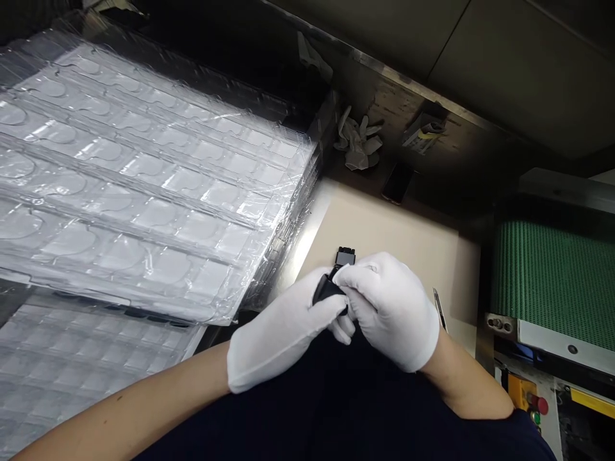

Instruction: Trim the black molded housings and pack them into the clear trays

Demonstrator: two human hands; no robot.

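My left hand [288, 333], in a white glove, is closed around a small rounded black plastic piece [327, 289], its thumb lying across the front. Pressed against the upper right edge of that piece are the pinched fingers of my right hand [391, 304], gloved in white as well. They cover part of it, so its full shape is hidden. Just beyond the fingertips shows a blocky black part [345, 257] with a grey face. Whether it joins the held piece or lies on the pale sheet [384, 230] I cannot tell.
Stacked clear plastic trays [158, 173] fill the left, with more trays [86, 358] below. Behind the sheet lie crumpled gloves [358, 139] and a dark phone [398, 182]. A pen [439, 308] rests right of my hand. Far right are a green conveyor belt [557, 282] and a red button [542, 405].
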